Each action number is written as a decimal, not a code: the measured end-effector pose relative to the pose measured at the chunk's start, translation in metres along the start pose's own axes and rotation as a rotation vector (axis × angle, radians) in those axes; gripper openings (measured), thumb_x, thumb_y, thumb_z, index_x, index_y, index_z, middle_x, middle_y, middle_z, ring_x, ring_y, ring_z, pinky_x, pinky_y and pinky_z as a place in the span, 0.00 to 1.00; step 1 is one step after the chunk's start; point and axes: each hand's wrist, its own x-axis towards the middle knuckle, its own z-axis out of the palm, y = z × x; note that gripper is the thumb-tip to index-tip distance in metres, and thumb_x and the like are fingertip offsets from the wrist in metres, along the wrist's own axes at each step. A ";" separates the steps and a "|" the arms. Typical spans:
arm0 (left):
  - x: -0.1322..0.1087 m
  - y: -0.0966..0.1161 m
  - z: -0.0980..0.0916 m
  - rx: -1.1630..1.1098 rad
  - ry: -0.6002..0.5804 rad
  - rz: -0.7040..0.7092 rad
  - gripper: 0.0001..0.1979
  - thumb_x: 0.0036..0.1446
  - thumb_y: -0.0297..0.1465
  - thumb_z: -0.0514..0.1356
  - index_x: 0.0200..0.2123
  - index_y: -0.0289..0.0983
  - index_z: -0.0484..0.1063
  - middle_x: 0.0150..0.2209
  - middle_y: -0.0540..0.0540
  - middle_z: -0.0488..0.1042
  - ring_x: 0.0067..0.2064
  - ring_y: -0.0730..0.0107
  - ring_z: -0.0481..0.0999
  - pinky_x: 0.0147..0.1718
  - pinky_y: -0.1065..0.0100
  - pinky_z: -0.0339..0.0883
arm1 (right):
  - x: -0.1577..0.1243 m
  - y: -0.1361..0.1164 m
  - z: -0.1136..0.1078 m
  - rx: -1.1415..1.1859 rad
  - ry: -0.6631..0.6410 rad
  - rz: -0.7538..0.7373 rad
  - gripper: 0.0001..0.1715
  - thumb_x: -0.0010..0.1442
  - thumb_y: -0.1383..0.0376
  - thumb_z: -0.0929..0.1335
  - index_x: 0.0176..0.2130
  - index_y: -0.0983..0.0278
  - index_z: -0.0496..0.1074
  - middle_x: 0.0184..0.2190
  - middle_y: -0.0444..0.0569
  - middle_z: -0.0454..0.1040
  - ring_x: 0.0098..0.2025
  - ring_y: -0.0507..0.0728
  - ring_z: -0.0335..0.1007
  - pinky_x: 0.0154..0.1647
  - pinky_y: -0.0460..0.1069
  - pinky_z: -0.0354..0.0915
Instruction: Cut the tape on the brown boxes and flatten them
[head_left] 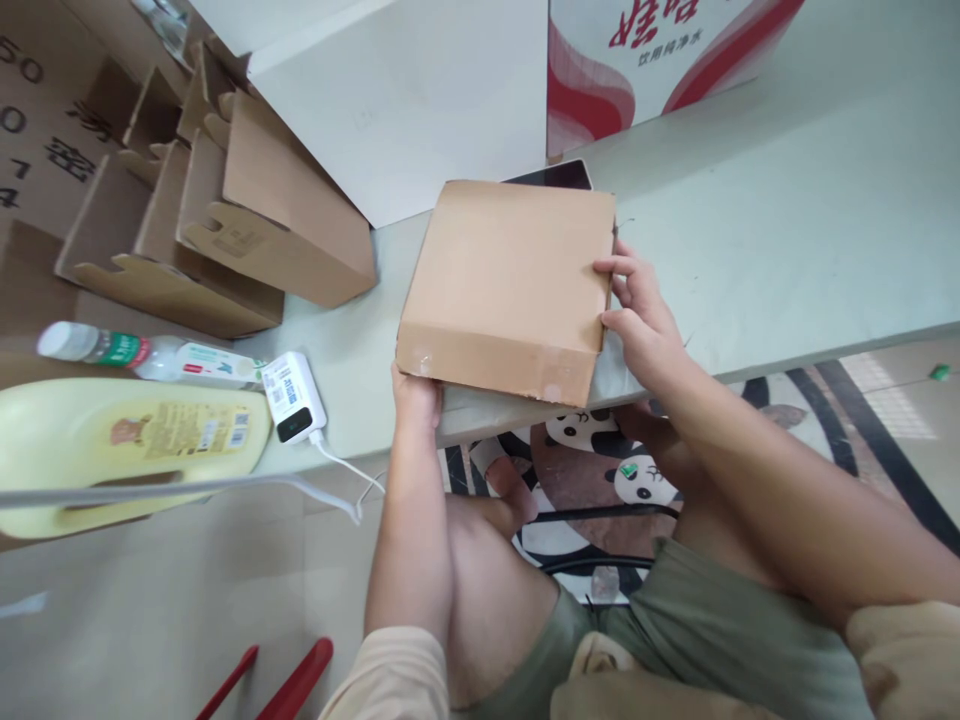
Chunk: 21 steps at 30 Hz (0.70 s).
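A flat brown cardboard box point(514, 265), closed on top, lies slightly turned near the front edge of the pale table. Its near side shows lighter scuffed spots. My left hand point(416, 398) grips the box at its near left corner, with the fingers hidden beneath it. At the right side, my right hand point(639, 305) holds the edge, thumb and index finger against the cardboard. Behind the box, partly covered by it, is a dark-screened device point(559, 175) that looks like a phone or tablet.
Several open cardboard boxes point(300, 215) stand at the left. Nearer are a clear bottle point(161, 355), a large yellow jug point(172, 430) and a white device point(292, 395) with a cable. A white panel point(420, 100) and a red-white carton point(652, 60) stand behind.
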 end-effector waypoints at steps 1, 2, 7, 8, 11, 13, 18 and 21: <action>0.000 0.000 0.000 0.006 0.001 -0.001 0.22 0.36 0.47 0.75 0.33 0.41 0.80 0.35 0.48 0.83 0.42 0.64 0.82 0.43 0.68 0.76 | 0.000 0.000 0.000 0.003 -0.003 0.003 0.33 0.52 0.62 0.65 0.58 0.50 0.64 0.67 0.48 0.60 0.75 0.67 0.49 0.77 0.67 0.48; 0.000 0.000 0.000 0.011 -0.002 0.000 0.22 0.37 0.47 0.75 0.33 0.41 0.80 0.35 0.48 0.83 0.43 0.64 0.82 0.43 0.68 0.76 | 0.000 0.000 0.000 0.006 -0.007 0.006 0.33 0.52 0.62 0.65 0.58 0.50 0.64 0.67 0.48 0.60 0.75 0.66 0.49 0.77 0.67 0.50; -0.001 0.002 0.001 0.001 -0.007 0.003 0.22 0.35 0.48 0.76 0.30 0.40 0.80 0.34 0.49 0.83 0.40 0.66 0.82 0.42 0.70 0.77 | -0.001 -0.001 0.001 0.007 -0.021 0.018 0.33 0.53 0.62 0.64 0.58 0.50 0.64 0.69 0.47 0.57 0.76 0.65 0.48 0.75 0.64 0.54; -0.001 0.002 0.000 -0.006 -0.006 0.002 0.22 0.35 0.49 0.76 0.31 0.41 0.81 0.34 0.49 0.83 0.40 0.66 0.82 0.42 0.70 0.76 | -0.001 0.000 0.002 0.011 -0.018 0.016 0.33 0.53 0.62 0.64 0.58 0.51 0.64 0.69 0.47 0.57 0.76 0.65 0.48 0.76 0.64 0.54; -0.002 0.001 -0.001 -0.025 -0.034 0.020 0.23 0.36 0.47 0.76 0.35 0.42 0.82 0.37 0.50 0.84 0.42 0.67 0.82 0.44 0.70 0.76 | -0.001 0.000 0.002 0.022 -0.012 0.017 0.32 0.52 0.62 0.65 0.57 0.51 0.64 0.70 0.47 0.56 0.76 0.65 0.47 0.75 0.65 0.54; -0.001 0.000 -0.002 -0.035 -0.039 0.029 0.23 0.36 0.45 0.77 0.37 0.43 0.82 0.38 0.50 0.84 0.42 0.67 0.82 0.44 0.69 0.76 | -0.002 0.000 0.002 0.021 -0.015 0.025 0.32 0.53 0.62 0.65 0.57 0.51 0.64 0.70 0.46 0.55 0.76 0.66 0.47 0.75 0.66 0.54; -0.001 -0.001 -0.004 -0.007 -0.031 0.015 0.24 0.39 0.47 0.76 0.38 0.42 0.82 0.40 0.48 0.84 0.45 0.65 0.82 0.46 0.69 0.76 | -0.002 0.000 0.002 0.030 -0.015 0.035 0.32 0.52 0.62 0.65 0.57 0.50 0.64 0.72 0.45 0.51 0.76 0.67 0.46 0.75 0.67 0.55; -0.001 0.000 -0.004 -0.006 -0.044 0.016 0.23 0.39 0.47 0.75 0.38 0.42 0.81 0.40 0.48 0.84 0.46 0.64 0.82 0.47 0.68 0.76 | -0.001 -0.001 0.002 0.027 -0.015 0.036 0.32 0.52 0.62 0.65 0.57 0.51 0.64 0.71 0.46 0.54 0.76 0.66 0.46 0.75 0.66 0.54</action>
